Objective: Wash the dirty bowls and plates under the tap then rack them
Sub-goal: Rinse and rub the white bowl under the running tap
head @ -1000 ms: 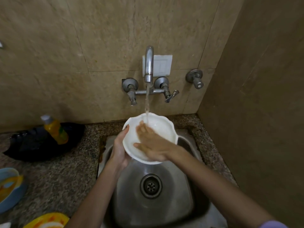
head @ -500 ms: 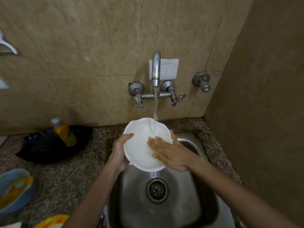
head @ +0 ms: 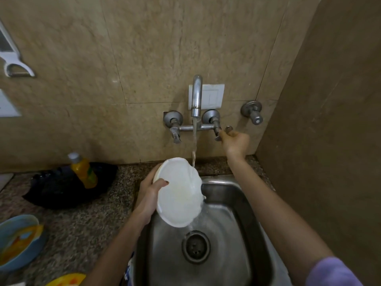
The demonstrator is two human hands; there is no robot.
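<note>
The left hand is gripping the white bowl by its rim, thumb curled over the inside edge. It is holding the bowl tilted below and slightly left of the tap. The right hand is reaching up, its fingers closing round the lever just right of the tap's spout. Water is running from the tap, striking the bowl's upper edge and spilling off its lower edge towards the drain in the sink directly beneath. The rinse of this bowl seems to be finishing. The grip on the lever suggests the flow is being cut or adjusted, though which one I cannot tell. The next move calls for tipping out the last water and carrying the bowl to a rack, which is not showing anywhere here. Counting outward: one white bowl in hand, and one blue bowl holding something yellow, far to the tap's lower left. One yellow plate is peeking in below that. One black tray with one yellow bottle is lying left of the tap. Beside the spout are two levers and one separate valve.
</note>
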